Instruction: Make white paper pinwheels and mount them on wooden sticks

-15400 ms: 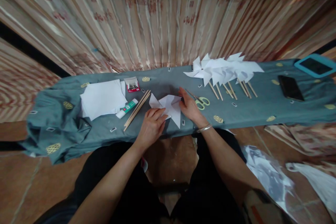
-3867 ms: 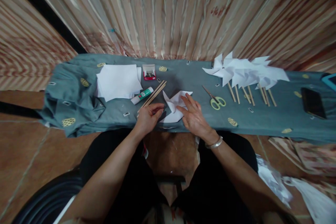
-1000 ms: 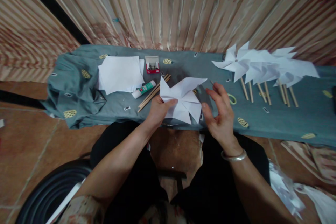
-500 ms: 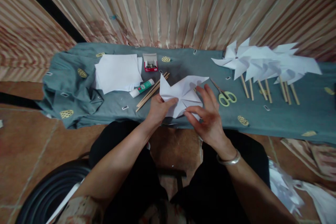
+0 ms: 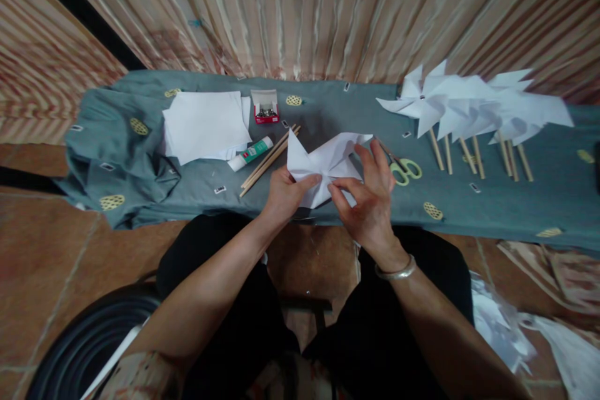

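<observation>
A white paper pinwheel (image 5: 335, 153) with folded blades is held over the near edge of the cloth-covered table. My left hand (image 5: 288, 192) grips its left side, the thumb pressing near the centre. The thumb and index finger of my right hand (image 5: 368, 200) pinch a corner of the paper close to the middle; its other fingers are raised. Wooden sticks (image 5: 267, 165) lie just left of the paper. On the right, scissors with pale green handles (image 5: 405, 170) lie partly behind my right hand.
A stack of white paper (image 5: 206, 125) lies at the left, near a glue tube (image 5: 250, 154) and an open red box of small metal pieces (image 5: 266, 109). Several finished pinwheels on sticks (image 5: 469, 103) lie at the back right. A curtain (image 5: 300, 19) hangs behind the table.
My right hand has brought a corner of the paper inward toward the pinwheel's centre. My left hand keeps its hold. The view has shifted slightly.
</observation>
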### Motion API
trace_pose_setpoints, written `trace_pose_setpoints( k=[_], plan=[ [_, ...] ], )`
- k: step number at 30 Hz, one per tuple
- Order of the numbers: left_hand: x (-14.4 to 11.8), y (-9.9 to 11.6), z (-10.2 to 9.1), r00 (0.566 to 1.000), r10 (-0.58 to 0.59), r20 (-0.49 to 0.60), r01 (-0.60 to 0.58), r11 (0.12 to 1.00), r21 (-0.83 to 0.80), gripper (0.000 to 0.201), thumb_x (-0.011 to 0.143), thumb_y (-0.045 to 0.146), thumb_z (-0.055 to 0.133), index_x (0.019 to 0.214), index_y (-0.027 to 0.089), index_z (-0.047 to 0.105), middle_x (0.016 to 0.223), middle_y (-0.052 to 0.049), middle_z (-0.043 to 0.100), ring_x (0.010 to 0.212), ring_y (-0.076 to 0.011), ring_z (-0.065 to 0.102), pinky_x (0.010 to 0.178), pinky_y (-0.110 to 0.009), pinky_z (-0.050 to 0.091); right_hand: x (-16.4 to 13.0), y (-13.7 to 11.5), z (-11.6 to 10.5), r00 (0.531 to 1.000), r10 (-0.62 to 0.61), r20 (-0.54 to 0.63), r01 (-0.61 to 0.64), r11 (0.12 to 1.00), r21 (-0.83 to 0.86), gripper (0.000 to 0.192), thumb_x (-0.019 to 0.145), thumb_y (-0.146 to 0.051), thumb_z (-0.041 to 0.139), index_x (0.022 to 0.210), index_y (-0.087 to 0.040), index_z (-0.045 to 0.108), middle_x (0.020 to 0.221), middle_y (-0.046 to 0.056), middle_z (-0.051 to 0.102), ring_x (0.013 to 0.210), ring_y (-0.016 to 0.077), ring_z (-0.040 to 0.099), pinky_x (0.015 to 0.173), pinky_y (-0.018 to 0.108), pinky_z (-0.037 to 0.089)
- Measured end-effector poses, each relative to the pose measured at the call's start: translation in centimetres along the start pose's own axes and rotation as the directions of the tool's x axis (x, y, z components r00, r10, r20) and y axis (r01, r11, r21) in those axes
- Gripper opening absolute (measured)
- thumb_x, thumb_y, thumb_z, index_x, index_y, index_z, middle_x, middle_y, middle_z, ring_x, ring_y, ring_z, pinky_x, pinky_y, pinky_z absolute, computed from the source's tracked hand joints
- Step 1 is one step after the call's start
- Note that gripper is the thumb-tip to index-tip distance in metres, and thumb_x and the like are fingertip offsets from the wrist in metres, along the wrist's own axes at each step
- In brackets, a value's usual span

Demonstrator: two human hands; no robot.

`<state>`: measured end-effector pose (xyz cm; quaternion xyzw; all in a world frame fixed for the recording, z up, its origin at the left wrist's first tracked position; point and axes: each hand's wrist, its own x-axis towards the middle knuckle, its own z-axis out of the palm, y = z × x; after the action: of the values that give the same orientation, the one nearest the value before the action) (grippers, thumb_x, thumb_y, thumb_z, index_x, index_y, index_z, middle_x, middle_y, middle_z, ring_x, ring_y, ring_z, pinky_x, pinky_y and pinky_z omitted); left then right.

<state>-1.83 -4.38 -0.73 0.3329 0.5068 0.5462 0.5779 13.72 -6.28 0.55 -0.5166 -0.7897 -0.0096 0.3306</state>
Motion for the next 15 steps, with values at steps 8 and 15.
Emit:
trace_pose_setpoints(
  k=[8, 15],
  plan=[
    [-0.15, -0.01, 0.15, 1.000, -0.008, -0.002, 0.008, 1.000, 0.012, 0.026, 0.055, 0.025, 0.081, 0.076, 0.012, 0.073, 0.072, -0.001, 0.072, 0.065, -0.0146, 0.062, 0.068, -0.027, 0.048, -0.09, 0.16, 0.87, 0.999, 0.000, -0.052, 0.000, 1.000, 0.014, 0.014, 0.088, -0.022, 0.060, 0.079, -0.020, 0.070, 0.149, 0.010, 0.047, 0.145, 0.0368, 0.029, 0.110, 0.061, 0.029],
    [-0.31, 0.00, 0.22, 1.000, 0.013, -0.022, -0.013, 1.000, -0.014, 0.024, 0.053, 0.021, 0.081, 0.074, 0.013, 0.073, 0.068, 0.001, 0.072, 0.061, -0.0125, 0.061, 0.063, -0.024, 0.047, -0.19, 0.06, 1.02, 0.998, -0.004, -0.059, 0.003, 1.000, -0.027, 0.016, 0.090, -0.025, 0.059, 0.079, -0.021, 0.069, 0.146, 0.011, 0.051, 0.144, 0.0337, 0.032, 0.108, 0.057, 0.032]
  ],
)
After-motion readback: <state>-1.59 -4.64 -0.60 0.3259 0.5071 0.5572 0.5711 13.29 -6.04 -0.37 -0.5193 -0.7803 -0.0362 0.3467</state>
